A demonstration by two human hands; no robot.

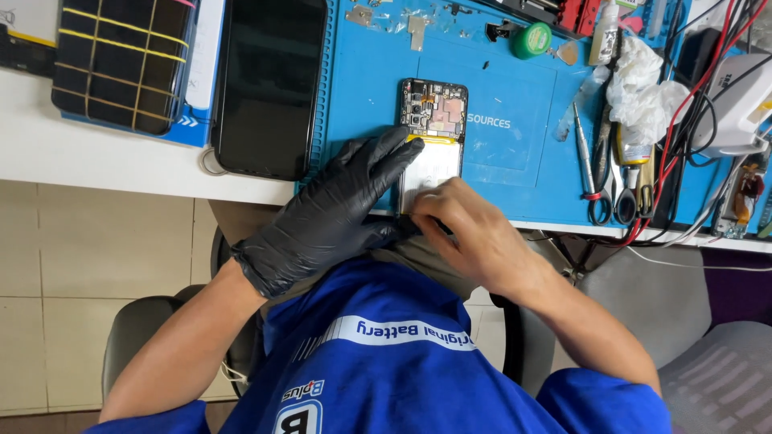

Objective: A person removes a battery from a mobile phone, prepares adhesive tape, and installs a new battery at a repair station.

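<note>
Nearest me, blue shirt (pixel 386 362) fills the bottom of the head view, chair seat (pixel 708 354) at about 4 o'clock. My left hand (pixel 330 213), in a black glove, lies flat with fingers spread, fingertips resting on the left edge of the opened phone (pixel 433 137). My right hand (pixel 470 229), bare, sits just at 3 o'clock of the left one, fingers curled together and pressing down at the phone's lower end; whether it pinches anything I cannot tell, fingertips hidden. The phone lies back-off near the front edge of the blue work mat (pixel 507 161), white battery in its lower half, circuit board at its top, 12 o'clock from both hands. At 9 o'clock of the phone, touching the mat's left edge, a dark screen panel (pixel 269 84) lies flat. Further at 10 o'clock, a black block with yellow bands (pixel 121 60). At 2 o'clock, tweezers and scissors (pixel 607 173), crumpled white tissue (pixel 643 88), red and black cables (pixel 691 120). Far at 1 o'clock, a green round tin (pixel 532 38) near the mat's back edge.
</note>
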